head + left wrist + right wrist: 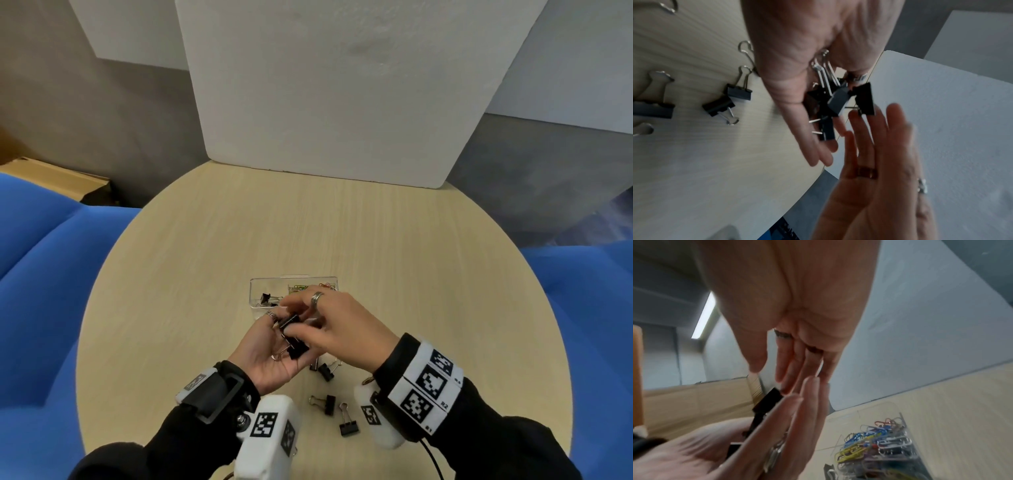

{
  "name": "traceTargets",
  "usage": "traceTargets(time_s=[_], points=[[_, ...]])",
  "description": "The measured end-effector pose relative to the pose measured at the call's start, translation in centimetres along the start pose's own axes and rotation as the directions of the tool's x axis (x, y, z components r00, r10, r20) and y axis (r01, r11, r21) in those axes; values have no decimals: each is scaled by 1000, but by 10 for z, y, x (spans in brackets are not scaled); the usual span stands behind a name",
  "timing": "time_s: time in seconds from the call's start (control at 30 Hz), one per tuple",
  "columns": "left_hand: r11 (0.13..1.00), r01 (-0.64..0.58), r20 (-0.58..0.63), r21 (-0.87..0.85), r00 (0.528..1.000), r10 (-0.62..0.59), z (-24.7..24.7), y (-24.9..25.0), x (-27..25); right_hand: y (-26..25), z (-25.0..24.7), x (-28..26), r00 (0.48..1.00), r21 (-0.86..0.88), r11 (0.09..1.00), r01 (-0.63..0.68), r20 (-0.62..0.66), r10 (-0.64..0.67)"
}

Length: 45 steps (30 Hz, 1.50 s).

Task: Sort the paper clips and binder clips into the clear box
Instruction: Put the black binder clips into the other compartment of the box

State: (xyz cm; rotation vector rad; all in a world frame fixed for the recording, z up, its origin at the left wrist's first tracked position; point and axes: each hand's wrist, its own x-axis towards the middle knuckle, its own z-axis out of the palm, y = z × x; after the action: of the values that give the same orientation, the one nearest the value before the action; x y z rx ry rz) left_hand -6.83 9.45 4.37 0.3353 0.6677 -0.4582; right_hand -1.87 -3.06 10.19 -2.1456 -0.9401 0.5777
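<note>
My left hand [263,363] lies palm up over the round table, with several black binder clips [294,346] resting on its palm and straight fingers. In the left wrist view the binder clips [838,102] lie in a loose heap on the left hand [797,65]. My right hand [342,329] hovers over them, fingers straight, tips at the heap. Just beyond stands the clear box [255,291], with coloured paper clips [865,441] in its right part and one binder clip [267,298] in its left. Loose binder clips [327,404] lie near my wrists.
The wooden table [205,257] spreads wide behind the box. A white foam board [342,85] stands at its far edge. Blue seats [41,274] flank both sides, and a cardboard box [61,178] sits at the far left.
</note>
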Motion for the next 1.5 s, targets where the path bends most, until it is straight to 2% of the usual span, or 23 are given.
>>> traceTargets(time_s=[0.1, 0.13, 0.2, 0.23, 0.3, 0.37, 0.43, 0.63, 0.87, 1.4, 1.5], points=[[1000, -12, -7, 10, 1000, 12, 0, 3, -1, 3, -6, -3, 986, 232, 973, 1, -164, 38], [1000, -13, -11, 21, 1000, 13, 0, 5, -1, 7, -7, -2, 971, 262, 965, 12, -232, 51], [1000, -22, -29, 14, 999, 22, -1, 8, -2, 24, -7, 4, 943, 185, 983, -8, -324, 69], [999, -32, -41, 7, 999, 32, 0, 10, -2, 34, -7, 8, 945, 106, 993, -52, -316, 83], [998, -57, -69, 1, 996, 57, -1, 15, -1, 51, -3, 15, 972, -91, 986, -137, -205, 116], [997, -73, -99, 10, 992, 73, -1, 21, 0, 63, 3, 22, 987, -273, 951, -146, -110, 119], [997, -79, -125, 17, 989, 80, 0, 26, 2, 67, 9, 27, 989, -339, 929, -147, -82, 126], [994, -108, -183, -14, 978, 104, 1, 38, 8, 69, 14, 36, 990, -355, 924, -143, -50, 134], [957, -157, -158, -243, 980, 121, 2, 46, 3, 73, 11, 37, 995, -389, 916, -101, -22, 101], [918, -315, -261, -241, 932, 251, 8, 50, -10, 78, 13, 35, 997, -400, 914, -69, -49, 54], [932, -313, -291, -180, 923, 254, 10, 50, -11, 78, 15, 34, 992, -370, 926, -79, -118, 37]])
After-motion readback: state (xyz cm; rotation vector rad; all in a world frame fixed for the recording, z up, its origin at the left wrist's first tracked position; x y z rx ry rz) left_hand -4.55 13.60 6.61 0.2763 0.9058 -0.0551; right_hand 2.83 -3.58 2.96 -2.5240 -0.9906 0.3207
